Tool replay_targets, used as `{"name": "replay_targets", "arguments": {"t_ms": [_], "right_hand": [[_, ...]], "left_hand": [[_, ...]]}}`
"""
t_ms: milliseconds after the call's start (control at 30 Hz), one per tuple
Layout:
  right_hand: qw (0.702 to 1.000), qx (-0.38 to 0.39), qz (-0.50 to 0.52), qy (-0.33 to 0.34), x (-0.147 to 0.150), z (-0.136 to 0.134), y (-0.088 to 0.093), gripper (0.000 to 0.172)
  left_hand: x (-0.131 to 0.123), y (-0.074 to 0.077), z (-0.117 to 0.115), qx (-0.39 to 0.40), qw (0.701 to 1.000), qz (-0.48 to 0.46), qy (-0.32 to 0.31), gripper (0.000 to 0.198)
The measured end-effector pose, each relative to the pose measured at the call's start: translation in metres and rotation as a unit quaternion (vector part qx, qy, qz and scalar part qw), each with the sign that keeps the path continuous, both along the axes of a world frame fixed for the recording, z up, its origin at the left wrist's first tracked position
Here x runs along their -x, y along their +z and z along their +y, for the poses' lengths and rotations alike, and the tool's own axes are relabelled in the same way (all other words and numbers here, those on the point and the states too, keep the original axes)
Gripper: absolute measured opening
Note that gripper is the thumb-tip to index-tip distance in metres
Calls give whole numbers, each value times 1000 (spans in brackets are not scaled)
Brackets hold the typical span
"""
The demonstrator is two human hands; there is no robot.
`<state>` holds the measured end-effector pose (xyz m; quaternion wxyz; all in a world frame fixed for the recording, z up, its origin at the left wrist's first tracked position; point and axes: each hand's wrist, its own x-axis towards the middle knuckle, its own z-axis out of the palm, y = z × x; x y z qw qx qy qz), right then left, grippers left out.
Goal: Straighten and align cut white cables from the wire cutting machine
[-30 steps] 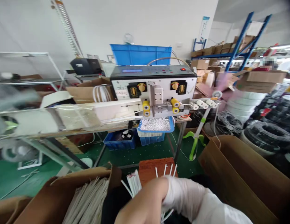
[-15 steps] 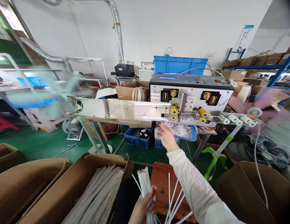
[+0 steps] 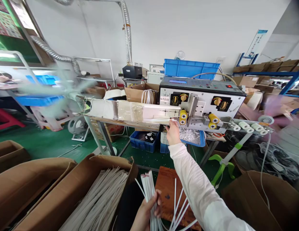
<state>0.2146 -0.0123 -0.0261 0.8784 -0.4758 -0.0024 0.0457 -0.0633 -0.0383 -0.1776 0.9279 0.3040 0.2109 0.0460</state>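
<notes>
My left hand is closed round a bundle of cut white wires with reddish ends, held upright low in the view. My right hand, in a white sleeve, reaches out to the wire-cutting machine. Its fingers close on the white wire pieces lying in the machine's long output tray, just left of the yellow rollers. A few loose white wires lie across a brown stool below.
An open cardboard box at lower left holds several cut white wires. More cardboard boxes stand at the left and lower right. Blue bins sit under the machine's table. Wire coils lie at the right. A spinning fan blurs at the left.
My right hand left the bundle, reached forward and up, and now closes on the wires in the output tray. The view swung left and up. My left hand keeps the bundle.
</notes>
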Motion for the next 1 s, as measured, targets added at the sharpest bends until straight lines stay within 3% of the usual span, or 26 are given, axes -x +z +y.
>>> {"name": "replay_targets", "arguments": {"t_ms": [167,267,333,400,433,533,567,600,700,867,1000], "right_hand": [[999,3,-39,-4,6,3,4,31],[986,19,-161,-34,25,-11,-3,34],[965,48,-257,-5,44,-33,-10,36],[932,120,-323,118,65,-64,-16,36],[899,170,-343,213,76,-81,-18,35],[752,279,-348,485,102,-122,-23,35],[719,289,-331,539,109,-130,-25,37],[703,293,-310,569,115,-135,-28,38],[723,309,-247,567,127,-135,-42,40],[766,385,-226,462,128,-125,-70,35],[758,436,-300,381,122,-121,-80,31]], "left_hand": [[0,2,0,13,1000,-9,-11,45],[-1,2,3,12,1000,-15,-15,43],[0,4,6,3,1000,-21,-9,42],[-1,8,10,-9,1000,-29,-3,40],[-1,11,12,-16,999,-32,-1,39],[-6,18,16,-40,999,-32,7,39],[-8,19,15,-46,999,-30,7,39],[-11,20,14,-48,999,-24,2,39],[-18,18,6,-37,999,-2,-15,40],[-20,15,-9,8,999,7,-41,44],[-18,13,-11,31,999,28,-23,44]]}}
